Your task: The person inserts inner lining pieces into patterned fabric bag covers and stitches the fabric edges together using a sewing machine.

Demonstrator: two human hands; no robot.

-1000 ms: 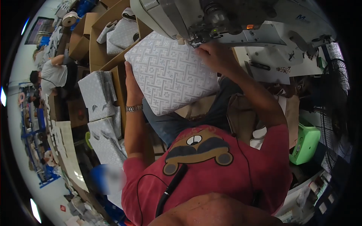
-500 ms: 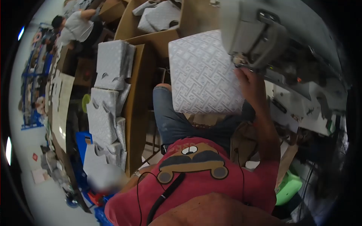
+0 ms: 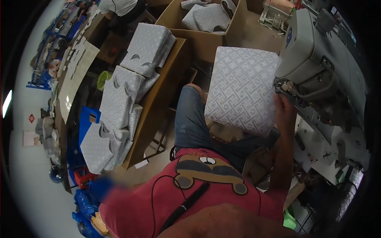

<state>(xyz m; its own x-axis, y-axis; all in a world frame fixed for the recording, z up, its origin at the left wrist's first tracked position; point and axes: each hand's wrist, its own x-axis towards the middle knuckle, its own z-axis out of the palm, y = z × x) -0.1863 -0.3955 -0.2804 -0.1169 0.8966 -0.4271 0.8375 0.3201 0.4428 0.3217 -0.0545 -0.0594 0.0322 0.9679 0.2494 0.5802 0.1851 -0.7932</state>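
A square white-and-grey patterned fabric piece (image 3: 242,87) hangs above my lap, its right edge at the needle area of a sewing machine (image 3: 303,55). My right hand (image 3: 283,111) is at the piece's right edge, just below the machine head; the fingers point up close together, and whether they pinch the fabric cannot be made out. My left hand is not in view; that arm reaches back at the lower left, where the image is blurred.
Stacks of patterned covers (image 3: 119,95) lie along a cardboard box (image 3: 158,107) at the left. Another open box (image 3: 198,35) holds more covers. A co-worker (image 3: 119,8) bends at the upper left. A green basket (image 3: 104,79) stands beyond the stacks.
My left hand has left the fabric's left edge and gone out of view behind me. The head view has turned left, so machine and fabric appear further right. My right hand stays by the machine.
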